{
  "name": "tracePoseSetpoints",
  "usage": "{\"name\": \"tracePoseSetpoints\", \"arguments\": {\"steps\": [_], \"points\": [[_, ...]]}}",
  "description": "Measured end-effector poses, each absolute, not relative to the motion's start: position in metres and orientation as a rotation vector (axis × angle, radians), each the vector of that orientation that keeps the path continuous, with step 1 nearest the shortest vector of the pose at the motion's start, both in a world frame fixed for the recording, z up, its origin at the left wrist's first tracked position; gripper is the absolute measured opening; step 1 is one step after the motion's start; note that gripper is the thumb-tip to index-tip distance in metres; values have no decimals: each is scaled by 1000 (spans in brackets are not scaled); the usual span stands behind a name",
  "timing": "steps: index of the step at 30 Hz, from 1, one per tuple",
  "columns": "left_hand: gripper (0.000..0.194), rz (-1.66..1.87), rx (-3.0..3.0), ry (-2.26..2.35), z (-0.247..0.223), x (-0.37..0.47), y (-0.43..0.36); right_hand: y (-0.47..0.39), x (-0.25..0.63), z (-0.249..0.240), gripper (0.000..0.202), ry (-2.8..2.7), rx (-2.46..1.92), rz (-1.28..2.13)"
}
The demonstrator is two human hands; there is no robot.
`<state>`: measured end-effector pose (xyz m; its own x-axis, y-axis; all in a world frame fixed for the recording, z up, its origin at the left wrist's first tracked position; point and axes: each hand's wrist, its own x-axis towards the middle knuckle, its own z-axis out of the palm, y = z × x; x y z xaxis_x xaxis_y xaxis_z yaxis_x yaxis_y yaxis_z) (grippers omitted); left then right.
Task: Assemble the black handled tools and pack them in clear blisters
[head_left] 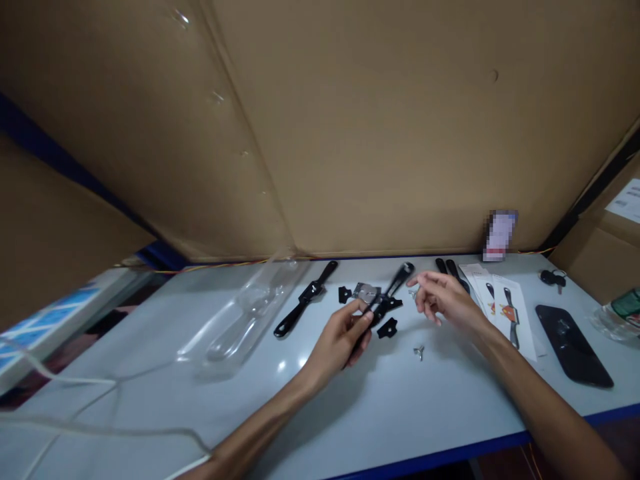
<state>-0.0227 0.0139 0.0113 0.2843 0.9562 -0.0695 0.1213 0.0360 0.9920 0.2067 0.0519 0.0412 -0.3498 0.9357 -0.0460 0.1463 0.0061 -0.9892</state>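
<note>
My left hand [343, 337] is closed around one end of a black spokeshave [399, 279], its other handle angled up to the right. Just right of that tool, my right hand [445, 300] hovers with fingers apart and nothing visible in them. A small silver wing screw [413, 293] lies by its fingertips, partly hidden. Nearer the front edge is another wing screw [419, 353]. Around the held spokeshave lie flat metal blades [366, 291], a black cap piece [345, 295] and a second black cap piece [387, 328]. Another black spokeshave [305, 299] rests to the left.
A clear plastic blister pack [245, 313] lies on the left. To the right are more black handles [453, 270], printed sheets [505, 310], a dark phone [573, 347], keys [553, 278] and a plastic bottle [620, 317]. Another phone [499, 235] leans against the cardboard wall [390, 133]. White cables [100, 420] hang front left.
</note>
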Motion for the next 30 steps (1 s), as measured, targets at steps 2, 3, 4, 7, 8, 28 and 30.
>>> {"name": "tracePoseSetpoints", "arguments": {"steps": [2,3,4,7,8,28,30], "points": [[35,1044,1165,1093,15,-24,17,54,206,35,32,-1689,-1291,1107],[35,1115,1095,1101,16,-25,19,55,205,31,26,-1791,-1385,914],[36,1174,1039,1110,17,-28,22,54,204,27,20,-1901,-1464,719],[33,1281,933,1144,17,-35,30,48,195,15,17,-2222,-1478,344],[32,1295,914,1153,16,-37,32,45,192,12,21,-2315,-1415,308],[30,1373,795,1110,4,-38,42,88,141,11,33,-2525,-1404,279],[30,1384,811,1108,2,-37,42,99,132,9,36,-2526,-1466,330]]}}
